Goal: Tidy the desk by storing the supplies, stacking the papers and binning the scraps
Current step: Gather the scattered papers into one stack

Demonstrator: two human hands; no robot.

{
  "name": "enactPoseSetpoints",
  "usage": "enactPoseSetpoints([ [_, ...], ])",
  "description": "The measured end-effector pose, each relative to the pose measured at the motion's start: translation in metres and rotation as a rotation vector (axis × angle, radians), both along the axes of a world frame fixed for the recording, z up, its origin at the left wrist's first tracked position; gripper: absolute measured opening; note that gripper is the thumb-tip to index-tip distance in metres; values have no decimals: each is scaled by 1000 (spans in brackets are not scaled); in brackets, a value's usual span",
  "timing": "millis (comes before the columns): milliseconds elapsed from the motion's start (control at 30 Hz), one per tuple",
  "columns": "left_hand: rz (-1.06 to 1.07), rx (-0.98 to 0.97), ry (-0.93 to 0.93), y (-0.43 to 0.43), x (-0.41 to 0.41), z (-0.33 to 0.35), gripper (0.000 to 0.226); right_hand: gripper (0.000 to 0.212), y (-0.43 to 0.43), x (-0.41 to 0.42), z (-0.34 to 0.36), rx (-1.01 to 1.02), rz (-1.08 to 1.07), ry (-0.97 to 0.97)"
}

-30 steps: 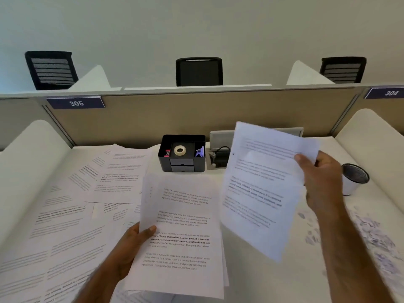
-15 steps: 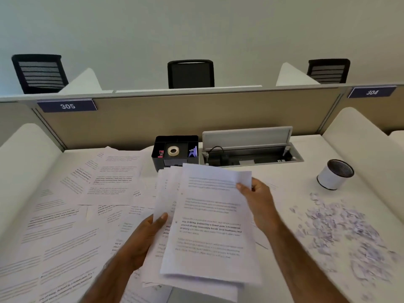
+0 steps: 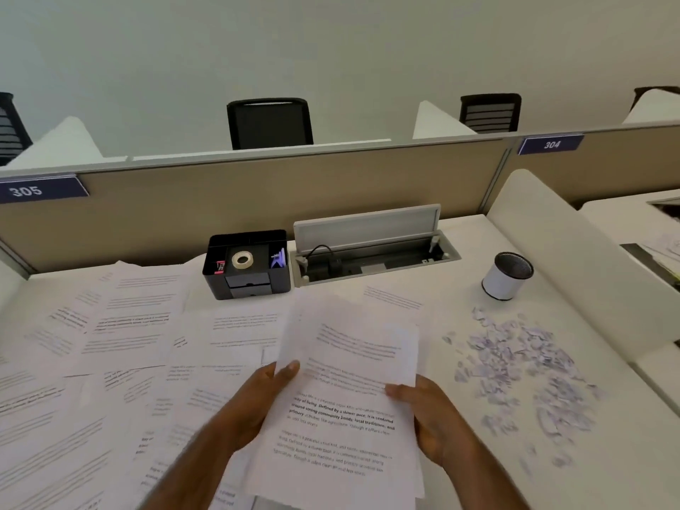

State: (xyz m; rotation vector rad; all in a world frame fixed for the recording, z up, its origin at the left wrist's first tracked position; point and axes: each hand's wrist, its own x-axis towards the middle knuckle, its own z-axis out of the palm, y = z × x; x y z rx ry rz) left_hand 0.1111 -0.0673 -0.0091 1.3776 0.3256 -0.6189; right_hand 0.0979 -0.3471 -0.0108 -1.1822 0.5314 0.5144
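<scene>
**Desk 305/304: papers in hand, supplies boxed, scraps loose**

Item 1. Sheaf of printed sheets [image 3: 349, 410], thin white paper with black text, some lines bold. It is held above the desk, edges roughly squared, top corners fanned slightly. The left hand [image 3: 254, 406] pinches the left edge, thumb laid flat on the top page. The right hand [image 3: 430, 417] clasps the right edge, thumb on top and the other fingers curled under the pile.

Item 2. Loose sheets [image 3: 121, 325], same stock, spread in overlapping layers over the left half of the white desk [image 3: 456, 300]; one more lies behind the held sheaf, near the cable tray.

Item 3. Desk organiser [image 3: 247, 265], black, boxy, matte plastic with small drawers in front. It stands at the back edge against the beige partition [image 3: 294, 189]. A roll of pale tape [image 3: 242, 260] lies flat in its top well, with a small red item at left and purple pieces at right.

Item 4. Cable tray [image 3: 371, 252], grey metal, its hinged lid raised.

Item 5. Cup-shaped bin [image 3: 507, 276], cylindrical, white wall, dark mesh inside, upright at right.

Item 6. Paper scraps [image 3: 522, 373], small torn bits with purple marking, scattered in front of the bin.
</scene>
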Motion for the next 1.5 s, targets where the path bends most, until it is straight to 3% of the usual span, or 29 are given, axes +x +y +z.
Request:
enactPoseSetpoints([
  [100,25,550,-141,-31,31,-23,40,31,-28,-8,1,-34,-117,19],
  [200,-3,872,-256,-63,59,-42,31,30,-64,-13,4,-84,-210,40],
  [300,-191,1130,-240,-97,74,-53,66,34,-91,-21,11,-111,-272,44],
  [400,-245,1237,-227,-126,78,-62,94,34,-106,-25,16,-147,-321,15],
  [533,-214,1240,-186,-144,83,-78,93,33,-111,-25,18,-182,-330,-34],
  [733,-153,1224,-142,-146,89,-81,58,32,-109,-22,13,-192,-331,-55],
  [867,-67,1090,-72,-126,91,-75,33,29,-108,-20,14,-215,-326,-76],
  [1033,207,812,-97,-77,88,-57,9,27,-105,-14,9,-225,-310,-81],
  [1167,323,686,-199,-25,80,-10,18,31,-96,-6,2,-228,-267,-105],
  [1267,175,669,-263,22,72,34,25,36,-90,1,-4,-238,-246,-123],
  [1367,-121,827,-321,67,62,91,22,36,-85,8,-7,-248,-219,-151],
  [1500,-417,910,-265,110,58,147,15,32,-75,21,-3,-269,-175,-186],
])
